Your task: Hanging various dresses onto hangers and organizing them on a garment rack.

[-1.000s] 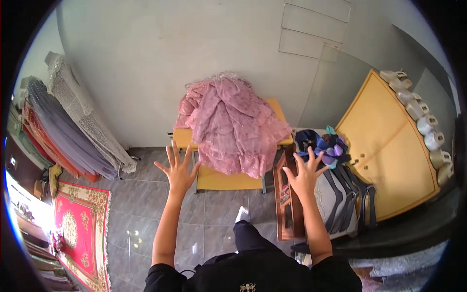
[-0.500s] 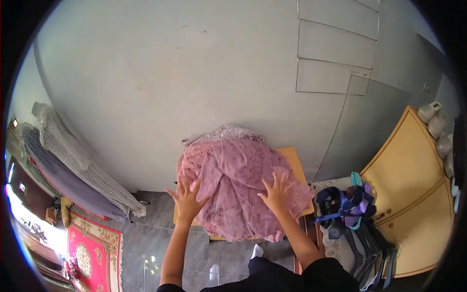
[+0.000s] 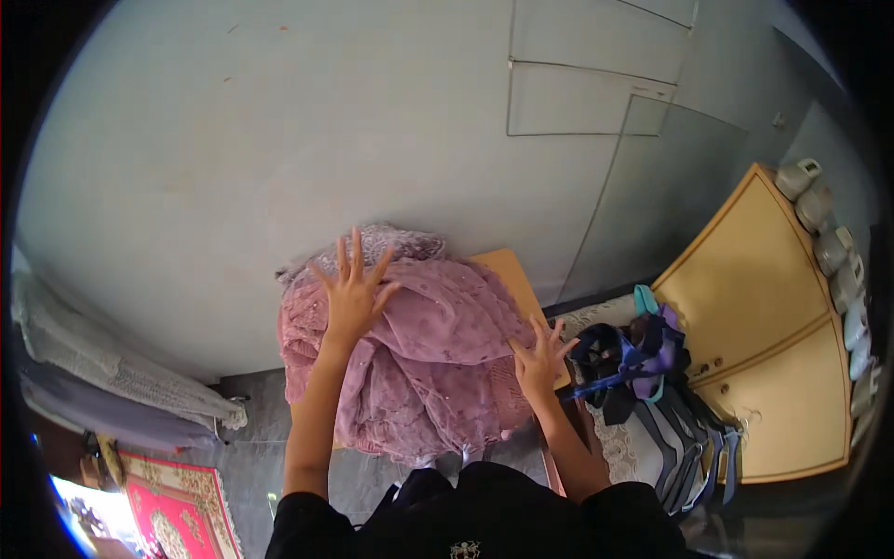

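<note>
A heap of dusty-pink gown fabric (image 3: pixel 438 326), sheer with small dots, is piled on a light wooden table (image 3: pixel 512 279) against the wall. Behind it lies a greyish patterned lace piece (image 3: pixel 400 240). My left hand (image 3: pixel 350 303) is over the heap's upper left part, fingers spread and holding nothing. Over the right edge of the fabric is my right hand (image 3: pixel 538 365), its fingers also apart and empty. Whether either palm touches the cloth, I cannot tell.
A yellow wooden cabinet (image 3: pixel 754 307) stands on the right, with several pale containers along its edge. Before it a lace-covered surface (image 3: pixel 610 452) bears dark and purple straps (image 3: pixel 633 354). Long white and grey gowns (image 3: pixel 121 359) hang at the left, near a red rug (image 3: pixel 177 508).
The view has shifted toward the right and closer to the heap. My left hand has moved farther up over the fabric; my right hand is now at its right edge. Both stay spread.
</note>
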Available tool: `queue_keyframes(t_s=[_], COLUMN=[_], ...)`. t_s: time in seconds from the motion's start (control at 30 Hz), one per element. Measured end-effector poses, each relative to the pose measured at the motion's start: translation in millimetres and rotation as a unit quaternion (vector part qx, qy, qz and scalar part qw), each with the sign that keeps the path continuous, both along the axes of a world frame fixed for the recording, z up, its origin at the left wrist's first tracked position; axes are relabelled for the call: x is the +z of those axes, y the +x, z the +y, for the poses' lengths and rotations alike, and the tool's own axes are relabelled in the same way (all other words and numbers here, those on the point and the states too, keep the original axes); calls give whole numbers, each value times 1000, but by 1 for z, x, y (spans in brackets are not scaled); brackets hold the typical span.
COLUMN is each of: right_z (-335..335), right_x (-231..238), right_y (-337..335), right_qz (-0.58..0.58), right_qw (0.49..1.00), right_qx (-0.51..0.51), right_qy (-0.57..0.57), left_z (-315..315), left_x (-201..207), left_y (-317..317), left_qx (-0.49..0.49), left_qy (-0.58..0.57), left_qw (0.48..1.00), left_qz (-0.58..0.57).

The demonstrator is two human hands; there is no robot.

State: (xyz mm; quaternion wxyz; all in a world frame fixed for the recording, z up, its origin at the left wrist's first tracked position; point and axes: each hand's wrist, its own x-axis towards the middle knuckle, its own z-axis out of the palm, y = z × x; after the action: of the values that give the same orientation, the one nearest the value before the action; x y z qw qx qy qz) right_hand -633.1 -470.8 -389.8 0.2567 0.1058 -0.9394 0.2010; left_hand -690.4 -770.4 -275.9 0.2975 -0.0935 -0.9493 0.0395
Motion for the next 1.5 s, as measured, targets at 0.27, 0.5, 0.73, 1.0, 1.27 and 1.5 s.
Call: queue_keyframes(t_s=[0.27,0.5,0.73,1.0,1.27,1.5], right_z=[24,41,45,36,26,-19], right_x=[-8,-45,-77,-84,-88,-59], right_y=[44,89,122,117,111,65], right_qz=[58,79,-12,-46,-106,-202], right_qw=[996,988,970,971,911,899], right_qx=[-69,-134,-239,-222,-358,-331], right_qy=[14,19,-32,-79,-176,-203], left_z=[110,182,183,161,141,92], left_x=[0,-92,-148,-167,-101,-39], left_y=[-112,-141,-129,-121,-127,-95], left_qx=[-283,-429,-473,-427,-430,-393], left_qy=[-83,-234,-208,-102,53,74], left_qw=[955,827,753,794,859,909], left_qz=[-33,-279,-407,-421,-272,-121])
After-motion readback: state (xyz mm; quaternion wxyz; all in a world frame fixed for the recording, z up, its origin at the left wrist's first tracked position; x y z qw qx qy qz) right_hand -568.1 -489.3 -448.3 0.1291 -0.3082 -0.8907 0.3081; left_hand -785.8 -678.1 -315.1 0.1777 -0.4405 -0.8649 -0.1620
